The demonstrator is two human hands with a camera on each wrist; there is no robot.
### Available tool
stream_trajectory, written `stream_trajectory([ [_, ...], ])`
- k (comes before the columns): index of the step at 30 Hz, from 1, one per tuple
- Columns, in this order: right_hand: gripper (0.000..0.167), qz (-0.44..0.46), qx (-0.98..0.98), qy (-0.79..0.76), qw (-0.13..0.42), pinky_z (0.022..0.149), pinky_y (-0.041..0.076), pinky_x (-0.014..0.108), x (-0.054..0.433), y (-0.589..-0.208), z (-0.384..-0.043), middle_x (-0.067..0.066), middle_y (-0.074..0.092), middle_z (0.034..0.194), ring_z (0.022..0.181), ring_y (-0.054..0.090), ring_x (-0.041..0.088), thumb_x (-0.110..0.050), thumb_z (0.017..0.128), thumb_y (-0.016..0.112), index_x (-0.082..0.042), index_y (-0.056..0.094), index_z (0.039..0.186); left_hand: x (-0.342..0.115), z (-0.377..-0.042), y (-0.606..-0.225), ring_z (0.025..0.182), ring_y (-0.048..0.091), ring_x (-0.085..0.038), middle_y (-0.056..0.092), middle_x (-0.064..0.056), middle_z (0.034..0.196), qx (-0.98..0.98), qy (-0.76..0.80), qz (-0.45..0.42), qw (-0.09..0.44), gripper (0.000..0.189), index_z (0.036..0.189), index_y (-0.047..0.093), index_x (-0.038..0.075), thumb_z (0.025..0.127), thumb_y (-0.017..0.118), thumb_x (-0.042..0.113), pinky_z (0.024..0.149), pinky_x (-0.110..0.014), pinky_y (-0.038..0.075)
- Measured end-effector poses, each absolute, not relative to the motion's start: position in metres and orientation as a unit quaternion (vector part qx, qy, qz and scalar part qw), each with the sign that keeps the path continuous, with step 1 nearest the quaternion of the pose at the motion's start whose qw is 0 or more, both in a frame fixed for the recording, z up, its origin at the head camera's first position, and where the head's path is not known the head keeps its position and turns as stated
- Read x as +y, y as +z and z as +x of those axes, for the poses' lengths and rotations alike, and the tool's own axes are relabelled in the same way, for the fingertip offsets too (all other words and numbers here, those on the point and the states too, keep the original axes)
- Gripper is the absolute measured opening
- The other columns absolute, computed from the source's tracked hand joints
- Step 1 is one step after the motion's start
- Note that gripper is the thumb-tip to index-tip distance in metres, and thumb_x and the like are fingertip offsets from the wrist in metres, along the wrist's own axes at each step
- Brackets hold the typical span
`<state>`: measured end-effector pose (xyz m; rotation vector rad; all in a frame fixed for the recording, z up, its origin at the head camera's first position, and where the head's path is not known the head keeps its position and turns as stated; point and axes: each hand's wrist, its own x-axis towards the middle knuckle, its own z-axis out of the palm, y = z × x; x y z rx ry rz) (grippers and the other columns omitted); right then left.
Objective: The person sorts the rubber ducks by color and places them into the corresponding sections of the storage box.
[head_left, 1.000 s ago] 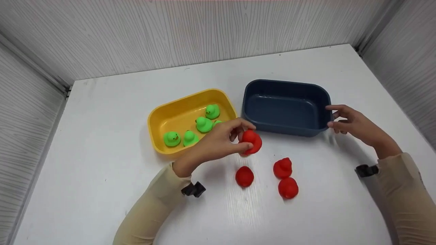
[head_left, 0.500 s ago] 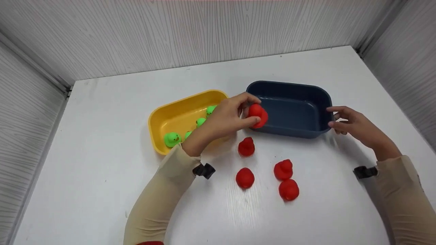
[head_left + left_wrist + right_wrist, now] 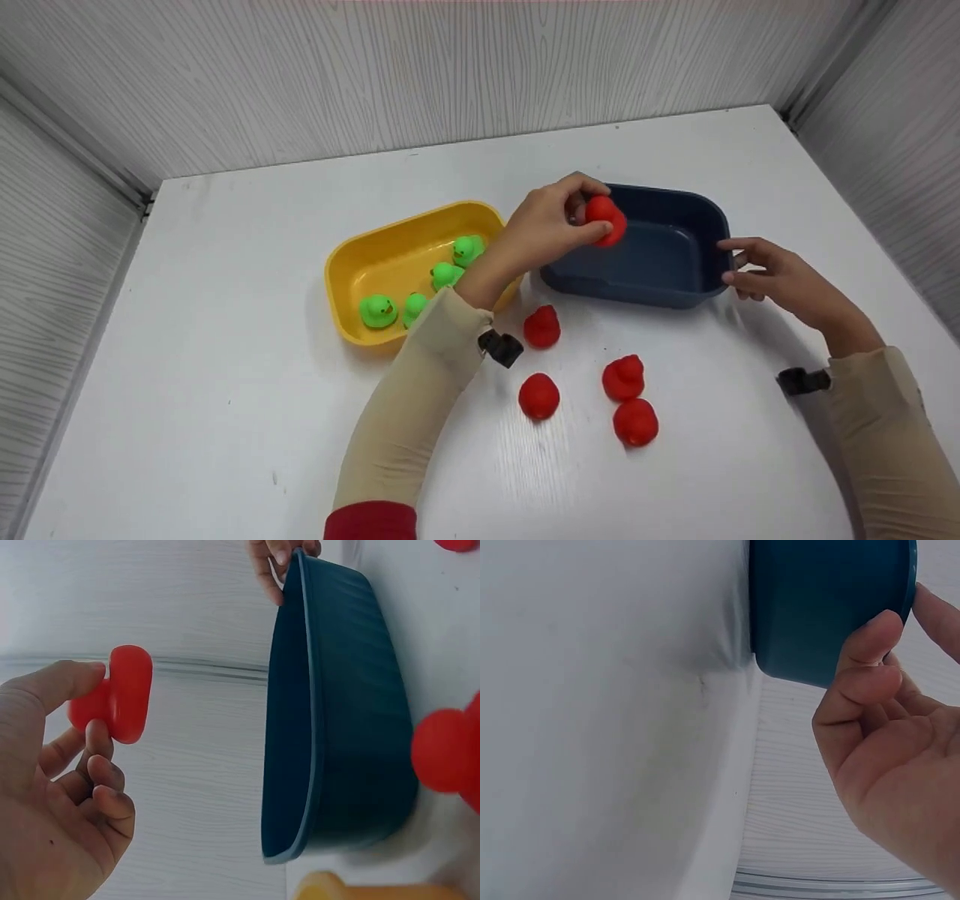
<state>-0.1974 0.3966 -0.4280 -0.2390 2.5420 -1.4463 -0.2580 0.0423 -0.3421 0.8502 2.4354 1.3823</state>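
My left hand (image 3: pixel 551 223) pinches a red rubber duck (image 3: pixel 606 221) between thumb and fingers, over the left part of a dark blue bin (image 3: pixel 637 289). The left wrist view shows this duck (image 3: pixel 129 694) held above the level of the bin's rim (image 3: pixel 311 690). At the bin's right end, my right hand (image 3: pixel 776 274) grips the rim; in the right wrist view its curled fingers (image 3: pixel 862 682) lie against the outer wall (image 3: pixel 817 615). Several more red ducks stand on the table in front of the bin, among them one red duck (image 3: pixel 542 327) close to it.
A yellow bin (image 3: pixel 341 300) stands left of the blue one and holds several green ducks, including a green duck (image 3: pixel 378 310) near its front left corner. My left forearm (image 3: pixel 409 405) crosses over its right end. White wood-grain panels (image 3: pixel 420 75) border the white table (image 3: pixel 202 337).
My left hand has carried the red duck up and to the right, from in front of the bins to over the blue bin. The right hand has stayed at the blue bin's rim.
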Motion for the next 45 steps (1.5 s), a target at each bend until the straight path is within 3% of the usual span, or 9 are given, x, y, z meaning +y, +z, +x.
stream_trajectory([
  [12,0.048,-0.073,0.872,-0.47,0.114,0.064,0.043,0.025,0.398,-0.425,-0.194,-0.007,0.055,0.093,0.069,0.053,0.016,-0.017,0.097,0.058,-0.007,0.042,0.14,0.069,-0.278,-0.374,0.078,0.047,-0.01,0.053,0.0,0.084,0.766,0.577,0.258,0.118,0.037,0.12,0.061,0.009,0.086,0.072,0.017,0.068,-0.019,0.043],
  [22,0.045,-0.087,0.866,-0.479,0.111,0.063,0.042,0.026,0.398,-0.426,-0.195,-0.011,0.053,0.094,0.069,0.052,0.013,-0.01,0.098,0.055,-0.009,0.042,0.141,0.079,-0.289,-0.397,0.073,0.047,-0.009,0.051,0.003,0.077,0.765,0.596,0.216,0.11,0.037,0.116,0.062,0.007,0.083,0.075,0.016,0.064,-0.018,0.041],
  [37,0.045,-0.077,0.869,-0.476,0.114,0.063,0.042,0.026,0.396,-0.426,-0.197,-0.01,0.053,0.095,0.068,0.051,0.013,-0.011,0.098,0.055,-0.01,0.042,0.141,0.088,-0.294,-0.407,0.081,0.051,-0.011,0.058,0.001,0.093,0.849,0.463,0.203,0.153,0.038,0.12,0.06,0.017,0.086,0.073,0.027,0.069,-0.018,0.043],
  [45,0.046,-0.087,0.865,-0.481,0.113,0.062,0.042,0.027,0.396,-0.427,-0.196,-0.007,0.054,0.093,0.068,0.051,0.016,-0.014,0.098,0.056,-0.007,0.041,0.141,0.095,-0.295,-0.41,0.081,0.053,-0.012,0.061,0.0,0.096,0.854,0.436,0.218,0.179,0.037,0.119,0.064,0.019,0.084,0.075,0.024,0.071,-0.019,0.045],
])
